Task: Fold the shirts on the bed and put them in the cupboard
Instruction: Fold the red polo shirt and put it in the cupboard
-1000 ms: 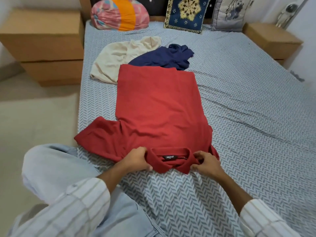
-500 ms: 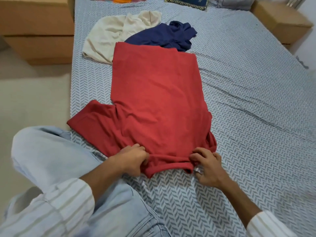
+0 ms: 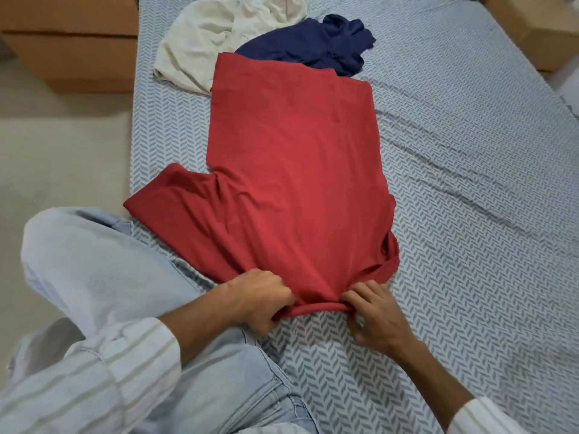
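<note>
A red shirt [image 3: 294, 170] lies flat on the bed [image 3: 470, 214], its near collar edge rolled under and one sleeve spread out to the left. My left hand [image 3: 261, 297] grips the left end of that rolled edge. My right hand [image 3: 372, 317] pinches the right end of it. A crumpled navy shirt [image 3: 316, 47] and a cream shirt [image 3: 219, 36] lie beyond the red one, partly under its far hem. The cupboard is out of view.
My knee in light jeans [image 3: 103, 267] rests on the bed's left edge. A brown wooden unit [image 3: 69, 42] stands on the floor at far left, another brown unit [image 3: 539, 29] at far right. Bare sheet stretches to the right of the shirts.
The collar with its label has been tucked under, so only a rolled red edge shows. My hands have drawn closer together on it. The camera has tipped down and the pillows have left the view.
</note>
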